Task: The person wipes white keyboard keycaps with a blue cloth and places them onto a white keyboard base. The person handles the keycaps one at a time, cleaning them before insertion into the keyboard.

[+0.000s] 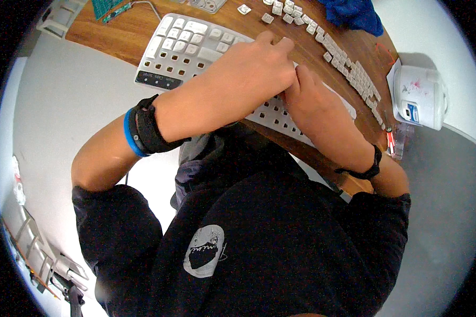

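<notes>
clearly, we are at work over a wooden tabletop (108, 34) that spreads out under and around the keyboard (209, 53), our landmark. the keyboard, white and long, lies on it slantwise just in front of us, partly covered by our forearms. white keycaps sit on its far left part, while the rows nearer our body show bare square openings; a dark strip marks its near left corner.

well to the right of the keyboard we see a rounded white container (420, 95) with a floral pattern. beyond the keyboard, toward the right, lies a crumpled blue cloth (354, 16).

our left hand (264, 66) is over the middle of the keyboard, fingers bent inward. our right hand (309, 98) is just beside it, over the keyboard's right half, its fingers drawn close to the left hand. the fingertips are hidden, so we cannot tell whether either hand grips anything.

past the keyboard's far left corner we have a green piece (106, 6), cut off by the view. to the right of the keyboard, near the container, lies a red-handled tool (390, 141).

smallest of all, loose keycaps (349, 66) trail in a curved band along the keyboard's far side and around toward its right.
</notes>
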`<state>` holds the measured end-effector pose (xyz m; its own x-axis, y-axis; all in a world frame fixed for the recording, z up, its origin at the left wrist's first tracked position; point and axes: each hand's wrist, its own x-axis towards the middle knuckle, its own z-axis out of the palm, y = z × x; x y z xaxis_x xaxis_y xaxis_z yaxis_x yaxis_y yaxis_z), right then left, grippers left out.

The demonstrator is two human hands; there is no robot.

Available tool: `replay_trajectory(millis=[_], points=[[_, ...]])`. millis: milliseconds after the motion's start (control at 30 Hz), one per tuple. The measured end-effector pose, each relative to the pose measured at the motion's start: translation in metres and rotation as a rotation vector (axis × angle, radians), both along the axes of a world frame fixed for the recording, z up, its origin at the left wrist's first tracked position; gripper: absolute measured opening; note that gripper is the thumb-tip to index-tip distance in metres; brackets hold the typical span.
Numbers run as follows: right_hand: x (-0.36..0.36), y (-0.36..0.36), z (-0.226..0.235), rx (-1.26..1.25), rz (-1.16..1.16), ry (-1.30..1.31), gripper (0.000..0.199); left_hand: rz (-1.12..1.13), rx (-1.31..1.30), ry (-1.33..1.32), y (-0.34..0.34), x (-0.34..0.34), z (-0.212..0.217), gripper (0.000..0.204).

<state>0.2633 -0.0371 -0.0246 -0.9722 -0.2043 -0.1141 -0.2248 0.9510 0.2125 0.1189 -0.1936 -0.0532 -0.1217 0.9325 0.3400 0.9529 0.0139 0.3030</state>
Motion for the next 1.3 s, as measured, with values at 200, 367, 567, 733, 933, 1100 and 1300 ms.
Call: replay_trajectory(millis=[200, 367, 567, 733, 933, 1100, 1300], points=[[-0.003, 0.006, -0.007, 0.161, 0.162, -0.056, 0.028, 0.030, -0.004, 0.007, 0.005, 0.003, -0.003, 0.023], [-0.002, 0.023, -0.013, -0.102, 0.131, 0.023, 0.031, 0.026, -0.016, -0.014, 0.005, 0.002, 0.000, 0.026], [0.000, 0.023, 0.003, -0.531, -0.116, -0.072, 0.027, 0.021, -0.007, -0.008, 0.003, 0.002, 0.001, 0.024], [0.006, 0.041, 0.008, -0.797, -0.189, -0.112, 0.027, 0.028, 0.035, -0.025, 0.003, 0.001, -0.003, 0.023], [0.009, 0.040, 0.010, -0.979, -0.298, -0.160, 0.022, 0.048, -0.010, -0.032, 0.004, -0.003, -0.005, 0.022], [0.002, 0.043, 0.010, -0.896, -0.123, -0.056, 0.021, 0.063, -0.025, -0.029, 0.003, 0.002, -0.001, 0.021], [0.001, 0.041, 0.005, -0.947, -0.173, 0.019, 0.020, 0.058, -0.001, 0.033, 0.002, 0.004, -0.001, 0.020]])
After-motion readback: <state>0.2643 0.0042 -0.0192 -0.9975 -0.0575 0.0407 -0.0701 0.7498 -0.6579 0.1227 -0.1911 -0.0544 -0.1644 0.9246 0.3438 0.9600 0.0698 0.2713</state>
